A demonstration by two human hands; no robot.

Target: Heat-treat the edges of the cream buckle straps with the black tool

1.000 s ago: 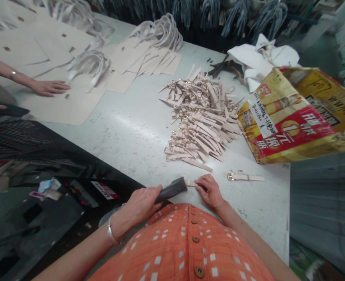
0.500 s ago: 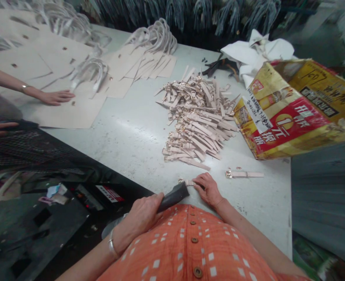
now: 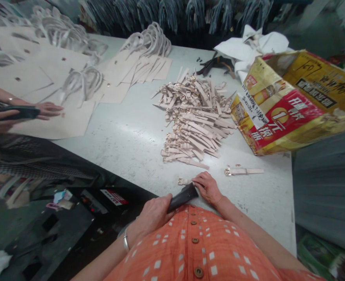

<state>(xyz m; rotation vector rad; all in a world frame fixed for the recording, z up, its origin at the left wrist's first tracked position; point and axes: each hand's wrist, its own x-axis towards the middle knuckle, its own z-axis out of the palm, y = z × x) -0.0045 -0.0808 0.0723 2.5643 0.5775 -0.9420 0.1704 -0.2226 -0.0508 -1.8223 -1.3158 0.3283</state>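
My left hand (image 3: 156,208) is wrapped round a black tube-shaped tool (image 3: 184,197) with a wide, flat end, like the nozzle of a hot-air blower. The tool's end points right, just in front of a small pale buckle strap (image 3: 184,181) on the table. My right hand (image 3: 208,188) rests at the table's near edge, its fingers closed on the right end of that strap. The strap's gold buckle lies at its left end; my fingers and the tool hide its right part. Another buckle strap (image 3: 244,171) lies flat to the right of my right hand.
A heap of pale buckle straps (image 3: 194,117) lies beyond my hands. An open yellow and red carton (image 3: 289,105) stands at right. On the left, a co-worker's hand (image 3: 48,110) lies on a pale panel (image 3: 75,123); the other holds a black tool (image 3: 23,112). Handle bundles (image 3: 149,41) lie behind.
The black tool in my left hand has moved right along the strap, baring its buckle end. My right hand stays on the strap. The co-worker's black tool has come up over the panel.
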